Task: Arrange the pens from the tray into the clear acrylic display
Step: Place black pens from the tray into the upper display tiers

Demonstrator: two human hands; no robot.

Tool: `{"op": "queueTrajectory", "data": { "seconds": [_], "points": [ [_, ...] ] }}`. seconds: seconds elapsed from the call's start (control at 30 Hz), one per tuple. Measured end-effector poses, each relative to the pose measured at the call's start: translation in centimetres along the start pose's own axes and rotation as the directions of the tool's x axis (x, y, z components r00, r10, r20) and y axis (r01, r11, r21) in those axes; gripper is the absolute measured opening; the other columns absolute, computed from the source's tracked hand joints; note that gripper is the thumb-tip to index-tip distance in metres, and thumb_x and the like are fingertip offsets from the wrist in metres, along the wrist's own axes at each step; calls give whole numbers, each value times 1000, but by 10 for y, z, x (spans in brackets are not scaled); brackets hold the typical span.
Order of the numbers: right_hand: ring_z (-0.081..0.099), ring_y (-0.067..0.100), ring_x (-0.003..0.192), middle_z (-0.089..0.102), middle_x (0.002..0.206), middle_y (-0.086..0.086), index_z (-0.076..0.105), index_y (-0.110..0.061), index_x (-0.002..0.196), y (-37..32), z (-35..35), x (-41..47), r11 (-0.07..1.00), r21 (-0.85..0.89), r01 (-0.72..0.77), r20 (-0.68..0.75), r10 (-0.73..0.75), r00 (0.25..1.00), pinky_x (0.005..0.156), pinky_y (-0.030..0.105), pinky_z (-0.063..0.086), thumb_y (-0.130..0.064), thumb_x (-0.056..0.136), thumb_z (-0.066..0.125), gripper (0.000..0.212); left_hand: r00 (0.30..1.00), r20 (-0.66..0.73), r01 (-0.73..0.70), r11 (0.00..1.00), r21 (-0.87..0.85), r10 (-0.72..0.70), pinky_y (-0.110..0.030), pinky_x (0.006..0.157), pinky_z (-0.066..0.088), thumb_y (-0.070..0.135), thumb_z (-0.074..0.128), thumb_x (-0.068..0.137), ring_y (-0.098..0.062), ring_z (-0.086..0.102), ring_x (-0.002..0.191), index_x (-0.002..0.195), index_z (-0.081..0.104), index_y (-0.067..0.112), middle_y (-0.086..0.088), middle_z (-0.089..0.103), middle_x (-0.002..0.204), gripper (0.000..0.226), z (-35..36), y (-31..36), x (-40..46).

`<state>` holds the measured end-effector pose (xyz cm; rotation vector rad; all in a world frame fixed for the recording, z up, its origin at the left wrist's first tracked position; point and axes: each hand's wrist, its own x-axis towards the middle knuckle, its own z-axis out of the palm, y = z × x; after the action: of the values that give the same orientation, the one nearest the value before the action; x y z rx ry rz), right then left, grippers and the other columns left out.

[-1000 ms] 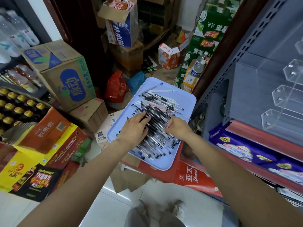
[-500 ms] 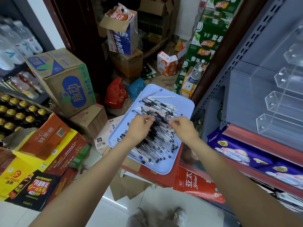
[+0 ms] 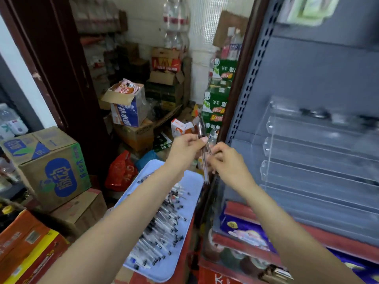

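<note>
Both hands, the left hand (image 3: 187,148) and right hand (image 3: 226,160), having lifted off the light-blue plastic tray (image 3: 164,271), are now gripping a small bundle of clear-barrelled pens (image 3: 203,140) together, nearing the clear acrylic tiered display (image 3: 307,173).

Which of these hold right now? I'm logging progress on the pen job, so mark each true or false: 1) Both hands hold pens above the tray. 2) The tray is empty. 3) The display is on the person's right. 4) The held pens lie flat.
1) True: the left hand and right hand grip a few pens above the tray.
2) False: many pens still lie on it.
3) True: the display stands on the right.
4) False: they point nearly upright.
</note>
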<state>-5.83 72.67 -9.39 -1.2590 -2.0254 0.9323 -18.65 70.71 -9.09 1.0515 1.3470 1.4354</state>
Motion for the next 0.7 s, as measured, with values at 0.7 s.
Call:
{"op": "queueTrajectory", "data": {
  "seconds": [0.7],
  "points": [
    [68, 17, 65, 66, 72, 7, 65, -16, 70, 82, -287, 71, 969, 152, 196, -333, -136, 933, 74, 30, 55, 1, 78, 71, 20, 821, 253, -509, 455, 731, 512, -29, 77, 49, 23, 62, 89, -16, 61, 83, 95, 64, 12, 0, 68, 88, 13, 189, 94, 109]
  ]
}}
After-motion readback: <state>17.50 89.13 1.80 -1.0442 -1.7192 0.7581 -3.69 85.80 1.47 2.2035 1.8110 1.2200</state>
